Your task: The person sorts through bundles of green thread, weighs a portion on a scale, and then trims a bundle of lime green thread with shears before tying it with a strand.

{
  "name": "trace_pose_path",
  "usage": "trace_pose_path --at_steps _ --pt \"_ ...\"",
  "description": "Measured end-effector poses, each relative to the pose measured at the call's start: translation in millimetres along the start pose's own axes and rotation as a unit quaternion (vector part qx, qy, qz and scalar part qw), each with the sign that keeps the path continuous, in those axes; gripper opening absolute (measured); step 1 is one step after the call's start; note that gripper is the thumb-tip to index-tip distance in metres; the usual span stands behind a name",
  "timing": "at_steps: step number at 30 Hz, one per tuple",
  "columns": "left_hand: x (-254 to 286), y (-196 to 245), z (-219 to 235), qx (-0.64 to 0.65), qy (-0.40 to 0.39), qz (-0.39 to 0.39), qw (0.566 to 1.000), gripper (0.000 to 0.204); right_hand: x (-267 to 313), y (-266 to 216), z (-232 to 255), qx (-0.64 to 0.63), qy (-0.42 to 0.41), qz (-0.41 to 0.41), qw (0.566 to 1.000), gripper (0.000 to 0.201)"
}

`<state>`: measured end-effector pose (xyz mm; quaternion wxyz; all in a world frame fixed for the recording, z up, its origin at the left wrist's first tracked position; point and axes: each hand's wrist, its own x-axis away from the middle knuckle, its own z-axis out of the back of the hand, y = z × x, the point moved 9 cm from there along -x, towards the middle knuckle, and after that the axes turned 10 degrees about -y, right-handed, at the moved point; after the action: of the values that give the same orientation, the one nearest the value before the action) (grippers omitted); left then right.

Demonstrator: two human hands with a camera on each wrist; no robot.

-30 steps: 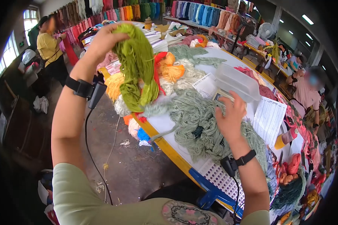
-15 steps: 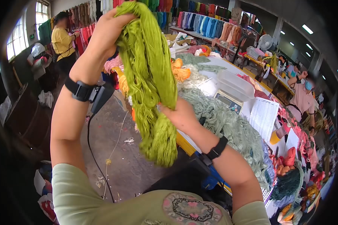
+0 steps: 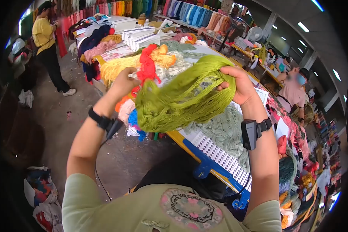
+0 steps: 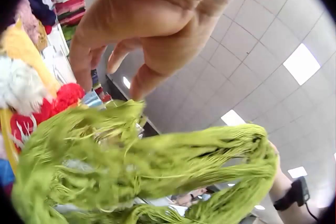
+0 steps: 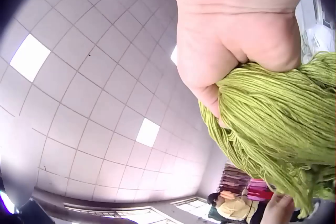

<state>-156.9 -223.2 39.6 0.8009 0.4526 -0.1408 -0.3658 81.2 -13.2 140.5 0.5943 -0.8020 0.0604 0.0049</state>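
A skein of lime-green yarn hangs stretched crosswise in front of me, above the table's edge. My right hand grips its right end, fingers curled round the bunched strands; the right wrist view shows the skein packed into that fist. My left hand is at the skein's loose, sagging left end. In the left wrist view its fingers hang loosely curled just above the green strands, with a gap showing and nothing gripped.
A long table with a yellow edge and a blue clamp carries a pale green yarn pile, red yarn and yellow yarn. A person in yellow stands far left; another sits right. Bags lie on the floor.
The skein hung upright from my raised left hand. Now it lies crosswise: my right hand has taken its far end and lifted it, my left hand has dropped and loosened.
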Motion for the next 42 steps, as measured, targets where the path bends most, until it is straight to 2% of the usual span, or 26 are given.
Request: trace_pose_path --at_steps 2,4,6,11,12,13,14,15,19,21,22,23,24,25,26,27,28,29,30,31,32,34,36,38,39,42 --pt "10 6 -25 0.193 0.015 -0.117 0.974 0.022 3 7 14 0.005 0.056 -0.028 0.998 0.025" --pt "26 18 -61 0.234 -0.045 -0.219 0.946 0.015 2 14 18 0.023 0.036 -0.063 0.997 0.03" --pt "42 34 -112 0.32 -0.205 -0.18 0.907 0.02 9 12 15 0.023 0.048 -0.075 0.996 0.035" --pt "35 23 -226 0.216 -0.364 -0.148 0.894 0.018 43 -37 -32 0.12 0.007 0.056 0.991 0.054" --pt "39 25 -225 0.216 -0.366 -0.149 0.893 0.018 63 -47 -33 0.145 0.023 0.082 0.986 0.057" --pt "44 43 -190 0.129 -0.189 -0.269 0.936 0.02 85 -54 -28 0.175 0.062 0.11 0.976 0.056" --pt "62 61 -156 0.038 -0.002 -0.372 0.927 0.027 110 -60 -21 0.205 0.102 0.137 0.964 0.055" --pt "57 55 -161 0.012 -0.143 -0.369 0.918 0.05 139 -62 -2 0.259 0.167 0.134 0.942 0.052" --pt "58 71 -126 -0.087 -0.112 -0.422 0.895 0.064 246 -9 87 0.286 0.311 0.103 0.9 0.042" --pt "71 93 -112 -0.033 -0.171 -0.386 0.906 0.076 275 40 104 0.272 0.33 0.071 0.901 0.042" --pt "74 92 -105 0.098 -0.205 -0.376 0.898 0.085 280 65 103 0.274 0.335 0.044 0.901 0.043" --pt "76 96 -107 0.228 -0.248 -0.359 0.87 0.095 273 89 92 0.247 0.284 0.009 0.927 0.047" --pt "56 80 -127 0.623 -0.206 -0.134 0.743 0.101 270 108 78 0.219 0.248 -0.022 0.943 0.051" --pt "69 112 -117 0.677 -0.331 -0.296 0.586 0.097 263 117 62 0.31 0.19 -0.081 0.928 0.055" --pt "66 124 -108 0.722 -0.322 -0.235 0.565 0.09 262 133 58 0.303 0.129 -0.082 0.941 0.053" --pt "57 115 -90 0.769 -0.132 -0.1 0.618 0.082 266 127 48 0.307 0.116 -0.091 0.94 0.051" --pt "43 125 -71 0.742 -0.327 -0.238 0.534 0.076 280 123 57 0.347 0.153 -0.055 0.923 0.046" --pt "86 198 -82 0.519 -0.543 -0.385 0.536 0.064 308 124 80 0.324 0.23 -0.078 0.914 0.04" --pt "42 131 -35 0.593 -0.372 -0.305 0.646 0.058 334 126 104 0.301 0.294 -0.099 0.902 0.034" --pt "58 149 -40 0.561 -0.447 -0.348 0.604 0.054 370 122 135 0.349 0.382 -0.095 0.85 0.029" --pt "39 107 -2 0.656 -0.2 -0.23 0.691 0.05 411 119 161 0.395 0.458 -0.089 0.791 0.024" --pt "70 164 -47 0.621 -0.384 -0.293 0.618 0.047 485 106 200 0.517 0.591 -0.209 0.583 0.017" --pt "66 136 -66 0.531 -0.229 -0.257 0.774 0.039 521 105 231 0.48 0.648 -0.169 0.567 0.019" --pt "79 144 -124 0.395 -0.178 -0.18 0.883 0.039 507 96 255 0.475 0.633 -0.167 0.588 0.016" --pt "85 131 -164 0.379 -0.237 -0.093 0.889 0.042 488 88 264 0.511 0.613 -0.163 0.581 0.02" --pt "103 127 -231 0.211 -0.365 -0.223 0.879 0.033 443 80 315 0.616 0.548 -0.16 0.543 0.025"
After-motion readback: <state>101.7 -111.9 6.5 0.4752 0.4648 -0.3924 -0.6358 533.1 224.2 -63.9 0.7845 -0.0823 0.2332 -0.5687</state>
